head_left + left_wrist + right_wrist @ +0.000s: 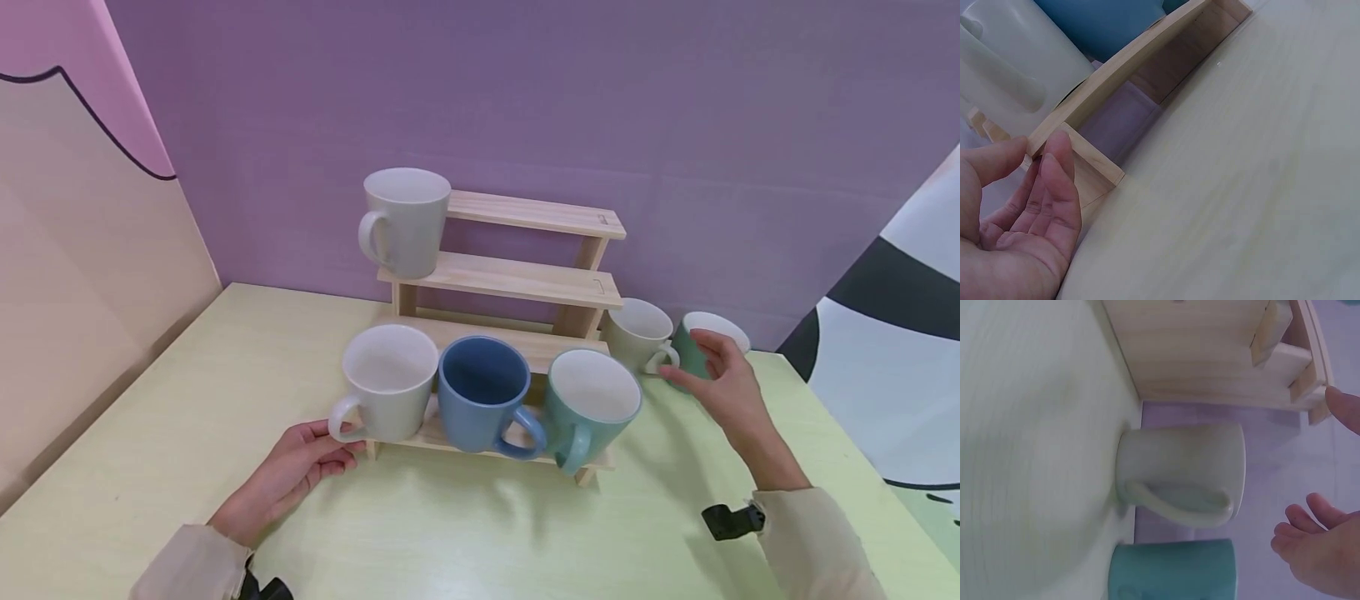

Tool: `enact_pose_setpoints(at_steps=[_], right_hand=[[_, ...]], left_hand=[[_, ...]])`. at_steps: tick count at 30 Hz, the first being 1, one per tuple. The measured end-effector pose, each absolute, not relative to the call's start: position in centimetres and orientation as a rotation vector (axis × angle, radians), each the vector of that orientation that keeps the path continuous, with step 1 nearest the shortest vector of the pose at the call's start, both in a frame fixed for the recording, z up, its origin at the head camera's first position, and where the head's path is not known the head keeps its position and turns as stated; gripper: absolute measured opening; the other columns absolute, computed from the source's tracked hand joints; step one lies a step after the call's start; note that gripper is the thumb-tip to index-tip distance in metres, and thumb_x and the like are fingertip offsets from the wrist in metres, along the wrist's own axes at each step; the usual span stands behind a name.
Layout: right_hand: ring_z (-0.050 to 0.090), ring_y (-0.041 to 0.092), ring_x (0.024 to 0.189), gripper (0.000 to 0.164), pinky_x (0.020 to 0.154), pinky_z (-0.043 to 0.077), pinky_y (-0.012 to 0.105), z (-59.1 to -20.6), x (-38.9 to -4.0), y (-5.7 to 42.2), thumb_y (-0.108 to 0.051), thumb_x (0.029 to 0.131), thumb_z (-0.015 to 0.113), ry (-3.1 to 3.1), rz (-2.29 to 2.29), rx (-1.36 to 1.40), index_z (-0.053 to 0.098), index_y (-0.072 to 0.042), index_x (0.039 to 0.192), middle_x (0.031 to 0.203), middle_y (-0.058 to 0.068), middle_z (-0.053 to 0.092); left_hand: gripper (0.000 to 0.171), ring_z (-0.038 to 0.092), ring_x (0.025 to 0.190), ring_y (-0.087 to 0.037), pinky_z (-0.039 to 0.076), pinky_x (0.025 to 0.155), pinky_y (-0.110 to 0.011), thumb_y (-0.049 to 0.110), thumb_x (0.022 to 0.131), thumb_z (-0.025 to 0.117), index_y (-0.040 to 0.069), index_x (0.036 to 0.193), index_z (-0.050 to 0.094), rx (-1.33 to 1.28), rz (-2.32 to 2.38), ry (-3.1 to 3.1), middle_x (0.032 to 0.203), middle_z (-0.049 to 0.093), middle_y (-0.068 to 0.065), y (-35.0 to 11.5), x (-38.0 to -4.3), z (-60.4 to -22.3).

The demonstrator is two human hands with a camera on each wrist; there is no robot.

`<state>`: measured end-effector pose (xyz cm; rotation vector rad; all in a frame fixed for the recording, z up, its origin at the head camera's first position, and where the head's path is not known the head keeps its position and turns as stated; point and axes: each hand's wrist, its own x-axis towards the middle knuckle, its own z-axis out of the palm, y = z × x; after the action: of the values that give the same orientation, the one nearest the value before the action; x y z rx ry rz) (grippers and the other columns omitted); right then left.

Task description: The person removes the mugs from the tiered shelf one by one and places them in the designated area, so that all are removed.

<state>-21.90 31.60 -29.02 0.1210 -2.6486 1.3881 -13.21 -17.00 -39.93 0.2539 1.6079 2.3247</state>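
At the left end of a stepped wooden rack (pixel 517 279), my left hand (pixel 296 471) pinches the corner of the lowest board (pixel 1075 100) between thumb and fingers. Along that board stand a white mug (pixel 393 408), a blue mug (pixel 472 421) and a pale green mug (pixel 558 417) with a white inside. Another white mug (pixel 412 229) is higher up at the rack's left. My right hand (pixel 727 392) holds nothing, its fingers parted and lightly bent. It is close to an off-white mug (pixel 1185 450) and overlaps a teal mug (pixel 1172 569) in the head view.
Both mugs at the right stand on the pale tabletop (pixel 480 533), beside the rack's right end. A purple backdrop (pixel 525 92) rises behind the rack. Printed panels flank the table, a pinkish one (pixel 82 250) at left and a black-and-white one (pixel 900 358) at right.
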Motion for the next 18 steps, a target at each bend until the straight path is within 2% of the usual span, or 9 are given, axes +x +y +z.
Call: enact_pose_setpoints(at_steps=[4,8,18], right_hand=[[0.013,0.04,0.144,0.083,0.116,0.013,0.054,-28.6,-21.8,30.8,-0.026,0.089,0.068,-2.655,1.392,0.165,0.017,0.001,0.149,0.154,0.026,0.018],[0.015,0.041,0.143,0.081,0.117,0.011,0.053,-28.3,-21.8,30.2,-0.022,0.089,0.068,-2.634,1.394,0.236,0.018,0.004,0.147,0.152,0.028,0.021],[0.021,0.04,0.142,0.081,0.115,0.016,0.055,-26.5,-22.2,28.4,-0.023,0.087,0.071,-2.682,1.33,0.309,0.021,0.002,0.146,0.15,0.024,0.026]], left_hand=[[0.019,0.065,0.076,-0.004,0.053,0.069,-0.015,0.007,0.097,0.052,0.017,0.097,0.069,0.259,2.329,1.602,0.088,0.072,0.005,-17.1,-13.2,-40.0],[0.019,0.065,0.076,-0.004,0.053,0.069,-0.015,0.008,0.097,0.052,0.017,0.097,0.069,0.266,2.334,1.596,0.088,0.072,0.005,-17.2,-13.1,-40.3],[0.022,0.066,0.078,-0.004,0.053,0.069,-0.015,0.007,0.098,0.05,0.018,0.1,0.069,0.319,2.335,1.577,0.089,0.072,0.004,-17.7,-12.8,-40.7]])
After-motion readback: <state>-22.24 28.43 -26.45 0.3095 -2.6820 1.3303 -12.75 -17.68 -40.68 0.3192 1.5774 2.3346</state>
